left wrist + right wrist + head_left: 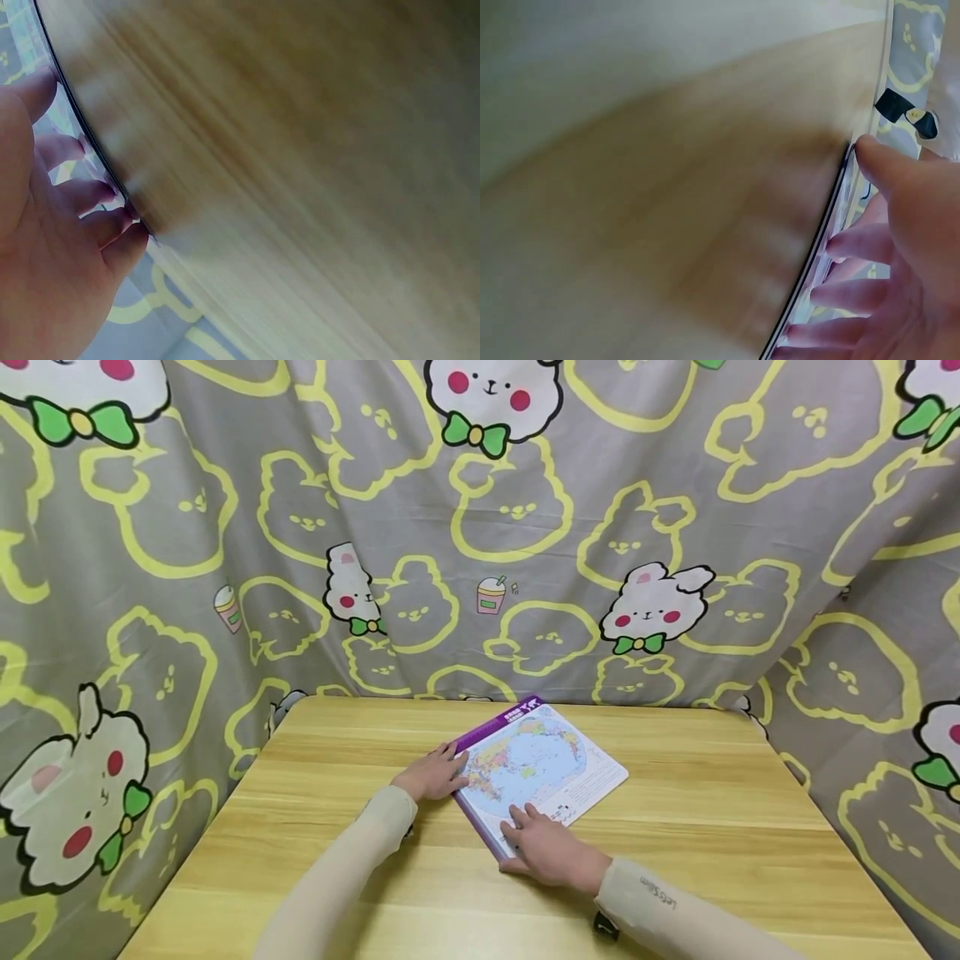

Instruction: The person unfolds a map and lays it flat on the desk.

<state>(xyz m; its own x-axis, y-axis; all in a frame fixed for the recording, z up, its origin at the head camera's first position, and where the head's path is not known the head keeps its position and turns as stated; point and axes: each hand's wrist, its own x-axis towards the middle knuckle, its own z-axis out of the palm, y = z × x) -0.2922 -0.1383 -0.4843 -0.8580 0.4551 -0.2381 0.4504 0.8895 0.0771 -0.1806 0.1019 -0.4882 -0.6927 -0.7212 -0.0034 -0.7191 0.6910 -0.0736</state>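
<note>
A flat world map board (525,768) with a purple border lies turned at an angle on the wooden table. My left hand (433,774) rests at its left corner, fingers spread over the border and map. In the left wrist view, the left fingertips (135,225) are close to the board's dark edge. At the near corner, my right hand (551,847) lies over the map with fingers spread and thumb along the edge. The right wrist view shows the right thumb (881,161) at the end of that edge and the other fingers extended across the surface.
The wooden table (720,793) reaches out on all sides of the board. A grey curtain (525,527) printed with rabbits and yellow outlines hangs behind the table and along both sides.
</note>
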